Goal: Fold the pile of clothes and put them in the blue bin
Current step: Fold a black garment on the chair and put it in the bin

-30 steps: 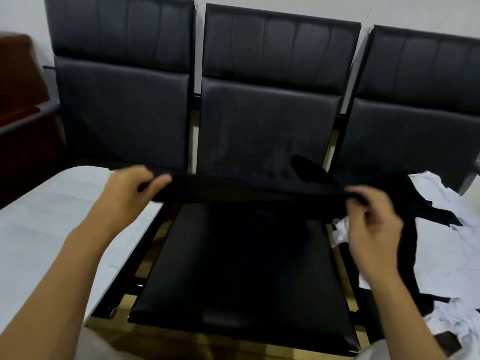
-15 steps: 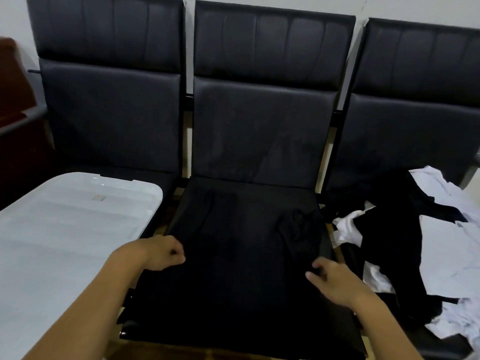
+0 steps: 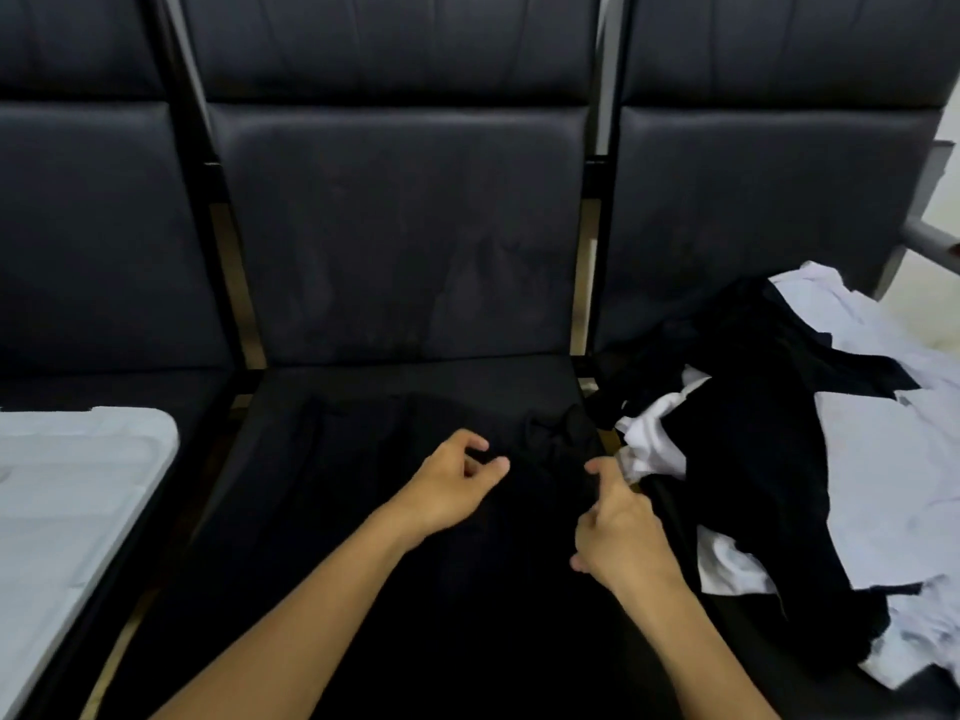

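A black garment [image 3: 363, 511] lies spread over the middle seat, with a bunched fold [image 3: 556, 433] near its right edge. My left hand [image 3: 452, 485] hovers just left of that fold, thumb and fingers loosely curled with a gap between them and nothing in it. My right hand [image 3: 618, 532] sits at the garment's right edge below the fold, thumb pointing up and fingers curled. Dark cloth hides whether it grips the fabric. The pile of black and white clothes [image 3: 779, 459] covers the right seat. A pale plastic bin lid [image 3: 67, 501] lies at the left.
Three black padded seats stand in a row, and their backrests [image 3: 405, 226] rise behind the garment. A grey metal armrest [image 3: 930, 236] sticks out at the far right. Gaps between the seats show the frame and floor.
A second ago both hands held the garment stretched in the air. They laid it on the seat, and both hands have now moved inward to the bunched fold at its right.
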The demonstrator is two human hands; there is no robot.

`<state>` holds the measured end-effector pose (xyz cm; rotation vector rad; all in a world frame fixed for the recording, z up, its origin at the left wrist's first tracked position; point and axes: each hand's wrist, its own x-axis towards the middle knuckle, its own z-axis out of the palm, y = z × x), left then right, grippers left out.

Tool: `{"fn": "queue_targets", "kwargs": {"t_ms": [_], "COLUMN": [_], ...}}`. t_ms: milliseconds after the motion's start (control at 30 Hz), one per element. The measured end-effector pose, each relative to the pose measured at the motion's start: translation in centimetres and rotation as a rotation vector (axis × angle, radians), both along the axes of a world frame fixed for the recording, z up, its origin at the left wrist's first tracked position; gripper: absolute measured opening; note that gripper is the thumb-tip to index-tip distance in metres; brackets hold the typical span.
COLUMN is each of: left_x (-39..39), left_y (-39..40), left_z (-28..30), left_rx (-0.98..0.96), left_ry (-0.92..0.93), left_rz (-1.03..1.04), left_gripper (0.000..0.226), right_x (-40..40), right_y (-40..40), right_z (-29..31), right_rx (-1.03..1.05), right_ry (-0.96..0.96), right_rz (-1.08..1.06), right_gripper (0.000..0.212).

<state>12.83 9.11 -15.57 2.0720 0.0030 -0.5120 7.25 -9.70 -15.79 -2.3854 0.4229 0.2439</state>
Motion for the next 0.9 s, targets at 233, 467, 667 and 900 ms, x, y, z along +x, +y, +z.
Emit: {"fn": "queue_targets", "kwargs": {"t_ms": [233,467,667,900], "left_x": [3.8,2.1,5.3,7.3], "left_y": [-6.6,-8.5,-9.1,-12.4], "left_z": [-0.8,5.5,2.4,-1.4], "left_rx": [0.499,-0.159,0.238,0.83], "left_ry": [0.011,0.008,-0.144,-0.337], "left_rz": [-0.069,-0.341,-0.468,-0.527], "left_gripper": [0.046,0.025,0.038,0.058], "right_x": [0.4,0.8,-1.1,-2.4], "right_y": [-1.7,-2.7,-9.0,-11.3], "right_z": [0.4,2.5,4.7,5.6], "right_rx": [0.096,0.519,0.335,0.09], "right_ry": [0.1,-0.214,0.01,0.344], "right_rz": [0.169,-0.073,-0.165,-0.078], "right_gripper": [0.058,0.025,0.018,0.04]}}
